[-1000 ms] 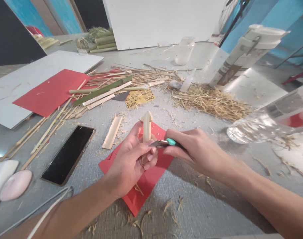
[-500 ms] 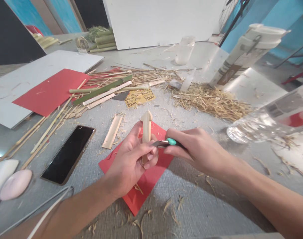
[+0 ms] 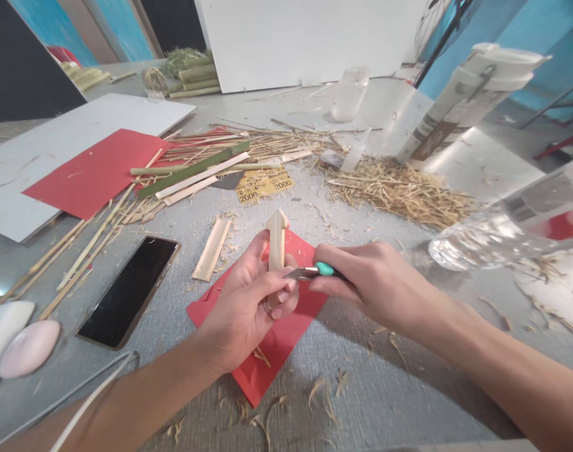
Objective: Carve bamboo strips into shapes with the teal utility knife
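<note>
My left hand is closed around a pale strip of bamboo, held upright with its notched, wider head above the fingers. In my right hand is a craft knife with a teal part on its handle. The blade points left and meets the strip's edge by my left thumb; whether it is cutting in cannot be seen. Below both hands lies a sheet of red paper with a few shavings on it. Another short split bamboo piece rests on the table to the left.
A phone and a pale pink oval object lie at left, near a white cable. Bamboo sticks and a heap of straw-like shavings spread behind. At right are a clear bottle and a tall container.
</note>
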Demonstrator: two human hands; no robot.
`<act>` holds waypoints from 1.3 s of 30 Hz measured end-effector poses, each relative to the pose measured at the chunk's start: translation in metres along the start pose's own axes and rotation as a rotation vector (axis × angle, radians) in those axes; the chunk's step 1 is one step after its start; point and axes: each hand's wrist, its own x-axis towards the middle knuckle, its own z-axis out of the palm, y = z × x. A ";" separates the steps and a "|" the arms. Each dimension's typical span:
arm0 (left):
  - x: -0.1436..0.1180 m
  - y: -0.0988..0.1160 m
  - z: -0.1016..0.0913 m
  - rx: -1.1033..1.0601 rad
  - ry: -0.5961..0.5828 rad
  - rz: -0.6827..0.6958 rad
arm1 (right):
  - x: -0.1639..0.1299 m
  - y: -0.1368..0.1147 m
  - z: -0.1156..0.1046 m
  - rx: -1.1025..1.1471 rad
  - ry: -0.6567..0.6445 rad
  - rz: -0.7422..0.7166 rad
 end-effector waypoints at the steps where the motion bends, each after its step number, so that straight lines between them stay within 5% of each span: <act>1: 0.000 0.000 0.000 -0.006 -0.004 0.000 | 0.000 0.000 0.000 -0.007 -0.001 -0.001; 17: -0.002 -0.002 0.000 -0.043 -0.079 -0.049 | -0.001 -0.005 0.001 0.048 -0.092 0.055; 39: -0.003 -0.003 -0.003 -0.085 -0.118 -0.045 | 0.000 -0.011 0.002 0.034 -0.005 0.010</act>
